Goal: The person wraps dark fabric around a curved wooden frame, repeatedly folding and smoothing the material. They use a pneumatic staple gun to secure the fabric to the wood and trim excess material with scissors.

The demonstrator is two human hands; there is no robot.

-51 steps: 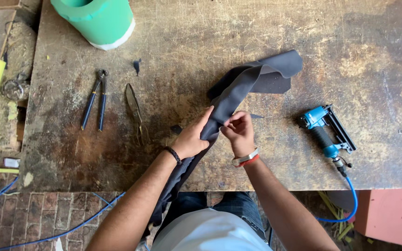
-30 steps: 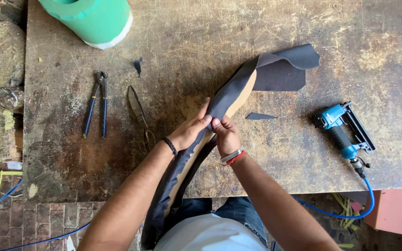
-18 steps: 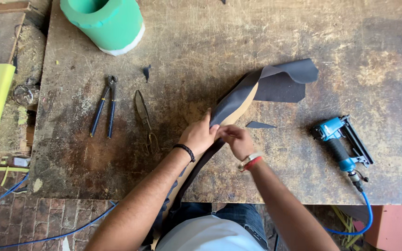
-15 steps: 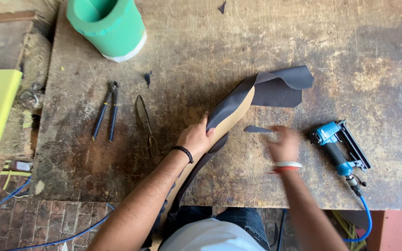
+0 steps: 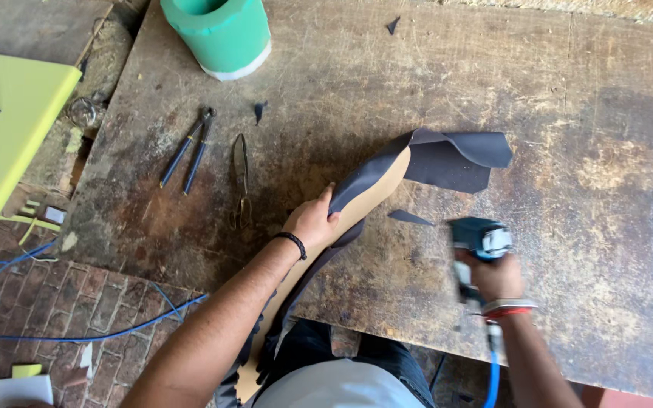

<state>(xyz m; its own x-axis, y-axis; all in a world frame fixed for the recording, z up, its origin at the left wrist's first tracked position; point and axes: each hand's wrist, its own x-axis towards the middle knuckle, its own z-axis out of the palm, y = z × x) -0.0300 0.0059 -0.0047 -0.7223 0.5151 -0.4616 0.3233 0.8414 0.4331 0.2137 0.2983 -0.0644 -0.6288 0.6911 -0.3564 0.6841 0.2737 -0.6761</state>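
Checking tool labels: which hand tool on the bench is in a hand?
The blue pneumatic stapler, gripped by the right hand; blue-handled pliers and metal snips lie untouched.

I see soft, even daylight across the counter (image 5: pixel 493 91), shadows faint; only my right hand (image 5: pixel 496 276) and the blue stapler (image 5: pixel 479 238) smear with motion blur.

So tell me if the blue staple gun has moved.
Yes. The blue staple gun is now in the right hand, lifted leftward toward the small dark scrap.
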